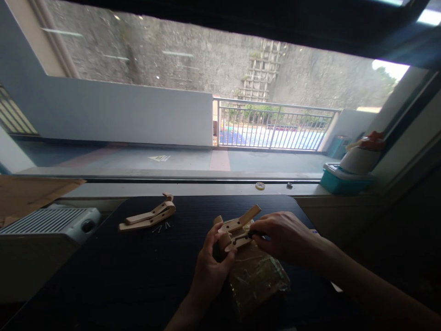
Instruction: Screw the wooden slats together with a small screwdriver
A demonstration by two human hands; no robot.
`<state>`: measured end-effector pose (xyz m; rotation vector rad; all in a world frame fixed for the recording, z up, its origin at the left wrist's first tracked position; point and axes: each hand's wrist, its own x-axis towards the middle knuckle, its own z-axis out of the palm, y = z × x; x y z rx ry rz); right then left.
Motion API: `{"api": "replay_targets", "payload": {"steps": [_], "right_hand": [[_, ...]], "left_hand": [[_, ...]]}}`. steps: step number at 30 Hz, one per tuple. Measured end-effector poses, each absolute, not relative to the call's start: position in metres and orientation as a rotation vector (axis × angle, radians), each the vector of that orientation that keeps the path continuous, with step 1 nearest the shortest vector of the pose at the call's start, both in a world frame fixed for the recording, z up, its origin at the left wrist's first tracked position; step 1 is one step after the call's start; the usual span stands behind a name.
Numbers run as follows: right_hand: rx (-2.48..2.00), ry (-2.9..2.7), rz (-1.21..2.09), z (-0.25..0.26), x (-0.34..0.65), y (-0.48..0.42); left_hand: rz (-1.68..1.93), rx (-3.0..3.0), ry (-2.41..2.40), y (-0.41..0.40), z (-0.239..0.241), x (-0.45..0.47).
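Observation:
My left hand point(211, 266) grips a small wooden assembly point(237, 230) of joined light-wood pieces from below and the left. My right hand point(284, 236) pinches a small dark tool point(257, 234) against the right side of the assembly. Both are held just above a clear plastic bag point(257, 278) holding brownish material on the black table point(131, 271). A second wooden assembly point(148, 215) lies at the table's far left, with a few small nails point(161, 227) beside it.
A grey ribbed heater point(44, 225) stands left of the table, with cardboard point(27, 193) behind it. On the window sill rest a yellow tape roll point(260, 185), a small dark ring point(289, 185) and a teal-based white appliance point(347, 174).

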<state>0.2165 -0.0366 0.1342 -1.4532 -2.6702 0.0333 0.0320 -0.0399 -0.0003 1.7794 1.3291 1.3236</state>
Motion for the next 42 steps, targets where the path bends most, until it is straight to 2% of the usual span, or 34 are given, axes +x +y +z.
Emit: {"api": "replay_targets", "payload": {"steps": [16, 33, 42], "right_hand": [[-1.390, -2.839, -0.071, 0.150, 0.204, -0.027], [-1.267, -3.190, -0.186, 0.176, 0.178, -0.012], [-1.270, -3.272, -0.048, 0.182, 0.164, 0.002]], "left_hand": [[1.445, 1.756, 1.457, -0.028, -0.009, 0.049], [1.342, 1.860, 1.485, -0.023, -0.001, 0.046], [1.339, 1.865, 1.499, -0.023, -0.002, 0.046]]}}
